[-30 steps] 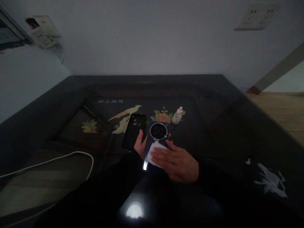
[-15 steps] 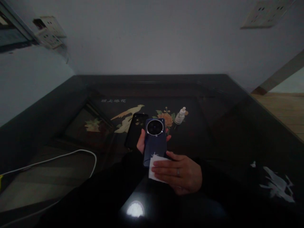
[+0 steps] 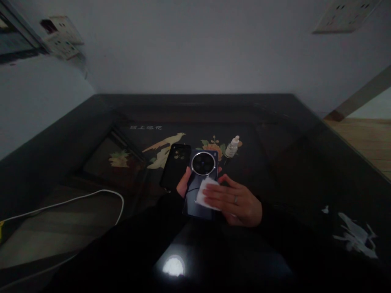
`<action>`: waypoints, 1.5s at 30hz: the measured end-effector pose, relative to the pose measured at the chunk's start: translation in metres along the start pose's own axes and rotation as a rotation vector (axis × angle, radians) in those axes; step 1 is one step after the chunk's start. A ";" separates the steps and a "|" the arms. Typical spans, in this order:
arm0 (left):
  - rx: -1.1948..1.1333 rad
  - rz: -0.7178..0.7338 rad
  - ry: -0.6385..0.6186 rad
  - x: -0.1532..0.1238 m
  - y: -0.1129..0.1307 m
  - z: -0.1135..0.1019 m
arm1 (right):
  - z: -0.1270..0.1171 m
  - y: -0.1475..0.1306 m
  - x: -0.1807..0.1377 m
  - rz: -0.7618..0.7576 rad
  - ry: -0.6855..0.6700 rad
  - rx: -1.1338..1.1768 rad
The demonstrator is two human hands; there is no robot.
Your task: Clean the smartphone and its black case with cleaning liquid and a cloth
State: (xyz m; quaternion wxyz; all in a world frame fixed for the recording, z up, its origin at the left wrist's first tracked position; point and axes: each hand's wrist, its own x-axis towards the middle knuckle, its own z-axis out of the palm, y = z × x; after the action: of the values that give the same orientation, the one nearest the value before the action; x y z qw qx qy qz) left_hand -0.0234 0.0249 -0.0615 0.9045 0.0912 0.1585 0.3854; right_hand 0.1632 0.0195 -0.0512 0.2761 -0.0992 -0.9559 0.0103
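A dark blue smartphone [image 3: 192, 203] with a large round camera ring is held back side up, tilted above the table. My left hand [image 3: 183, 183] grips it from beneath, thumb along the left edge and fingertips showing at the right. My right hand [image 3: 236, 201] presses a folded white tissue [image 3: 204, 194] against the middle of the phone's back, its fingers together over the tissue. Just left of the phone lies a black phone case [image 3: 172, 173]. A small clear dropper bottle [image 3: 231, 148] with a white cap stands behind them to the right.
The glossy black table [image 3: 259, 110] bears a bird-and-flower pattern and reflects a lamp. Crumpled white scraps [image 3: 357, 236] lie at the right. A white cable [image 3: 105, 191] curves across the left side. Wall sockets [image 3: 345, 16] sit above the table.
My right hand has moved the tissue up the phone's back, from its lower end to just below the camera ring. The phone has shifted slightly to the right and is tilted more.
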 end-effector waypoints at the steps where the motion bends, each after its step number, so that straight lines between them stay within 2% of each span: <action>1: 0.000 -0.027 -0.004 -0.001 -0.001 0.001 | -0.001 0.002 -0.001 0.050 0.032 -0.032; 4: -0.040 -0.054 -0.029 -0.001 -0.002 0.002 | -0.002 0.004 -0.003 0.066 0.037 -0.059; 10: -0.093 0.152 0.086 0.009 0.009 0.001 | 0.005 -0.010 0.007 -0.103 -0.092 0.040; 15: -0.027 0.099 0.078 0.012 0.006 0.003 | 0.018 -0.020 0.021 -0.059 -0.156 -0.016; 18: 0.009 0.094 0.045 0.010 0.006 0.004 | 0.015 -0.017 0.017 -0.084 -0.186 -0.021; 23: -0.060 0.149 0.060 0.008 0.009 0.003 | 0.004 -0.007 0.003 -0.051 -0.090 0.002; 29: -0.030 0.036 -0.009 0.010 0.002 -0.002 | 0.010 -0.014 0.019 -0.029 -0.143 -0.031; 32: -0.034 -0.007 -0.001 0.011 0.001 -0.007 | 0.005 -0.007 0.016 0.037 -0.122 -0.082; 36: -0.051 0.033 0.049 0.012 0.000 -0.014 | -0.003 0.005 0.002 0.090 -0.032 -0.138; 42: -0.031 0.078 0.044 0.010 0.000 -0.011 | 0.000 0.000 0.002 0.054 -0.008 -0.123; 45: -0.069 0.099 0.027 0.013 0.000 -0.009 | -0.002 0.004 0.004 0.138 0.010 -0.183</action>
State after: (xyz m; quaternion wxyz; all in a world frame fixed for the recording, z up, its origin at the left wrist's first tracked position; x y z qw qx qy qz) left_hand -0.0180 0.0344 -0.0727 0.8846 0.0626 0.1529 0.4361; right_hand 0.1613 0.0246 -0.0479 0.2694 -0.1897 -0.9424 -0.0582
